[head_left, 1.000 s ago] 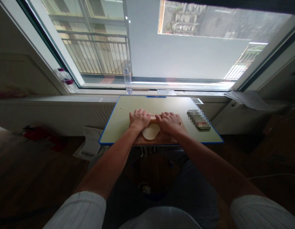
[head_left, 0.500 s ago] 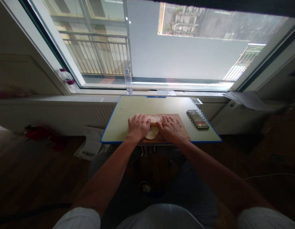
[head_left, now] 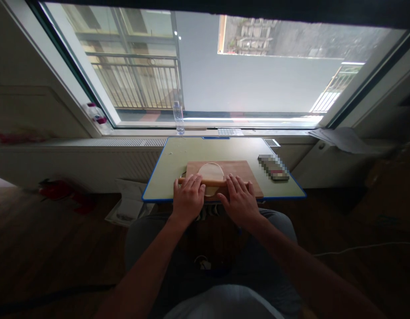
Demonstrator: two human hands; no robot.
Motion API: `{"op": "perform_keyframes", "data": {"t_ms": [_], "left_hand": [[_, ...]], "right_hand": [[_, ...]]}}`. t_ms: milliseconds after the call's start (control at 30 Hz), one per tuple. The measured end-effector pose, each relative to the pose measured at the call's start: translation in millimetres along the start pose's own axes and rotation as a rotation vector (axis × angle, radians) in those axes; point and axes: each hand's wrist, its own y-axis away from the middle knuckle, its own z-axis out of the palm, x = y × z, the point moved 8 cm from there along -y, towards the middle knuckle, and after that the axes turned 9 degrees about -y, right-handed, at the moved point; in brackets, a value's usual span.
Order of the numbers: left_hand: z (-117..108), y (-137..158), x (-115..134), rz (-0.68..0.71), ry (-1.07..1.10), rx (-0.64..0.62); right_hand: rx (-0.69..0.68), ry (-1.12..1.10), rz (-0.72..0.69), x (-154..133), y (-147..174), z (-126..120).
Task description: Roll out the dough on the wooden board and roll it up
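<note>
A wooden rolling pin (head_left: pixel 213 182) lies crosswise over a flat round sheet of pale dough (head_left: pixel 210 170). Under the dough is a brown wooden board (head_left: pixel 241 168), near the front edge of the table. My left hand (head_left: pixel 189 195) rests on the pin's left part, its fingers curved over the top. Toward the other end, my right hand (head_left: pixel 240 195) presses on the pin with fingers over it and the thumb apart. Most of the dough shows beyond the pin, and a strip shows on the near side, between my hands.
The small table (head_left: pixel 173 155) has a blue rim. A blurred-out flat object (head_left: pixel 274 167) lies on its right side. A clear bottle (head_left: pixel 179 118) stands on the sill, with another bottle (head_left: pixel 97 116) at the left. Papers (head_left: pixel 341 138) lie at the right.
Both hands have drawn the rolling pin toward me, from the middle of the dough to its near part. More of the dough's far side shows now. The view has tilted up slightly.
</note>
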Motion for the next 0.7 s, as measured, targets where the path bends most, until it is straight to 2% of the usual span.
{"op": "perform_keyframes", "data": {"t_ms": [100, 200, 267, 467, 533, 700], "left_hand": [[-4, 10, -1, 0.013, 0.001, 0.025], [-5, 7, -7, -0.001, 0.003, 0.022], [-4, -2, -11, -0.002, 0.019, 0.002], [-1, -32, -25, -0.019, 0.029, -0.034], [0, -39, -30, -0.058, -0.003, -0.05], [-1, -49, -35, -0.143, -0.106, -0.038]], "right_hand": [[-0.022, -0.027, -0.016, -4, 11, -5], [-0.032, -0.039, 0.01, 3, 1, -13], [-0.026, -0.042, 0.005, 11, -17, -19], [-0.07, -0.116, -0.152, 20, -86, -23], [-0.058, -0.114, -0.113, 23, -106, -24], [-0.141, -0.131, -0.049, 20, -151, -9]]}}
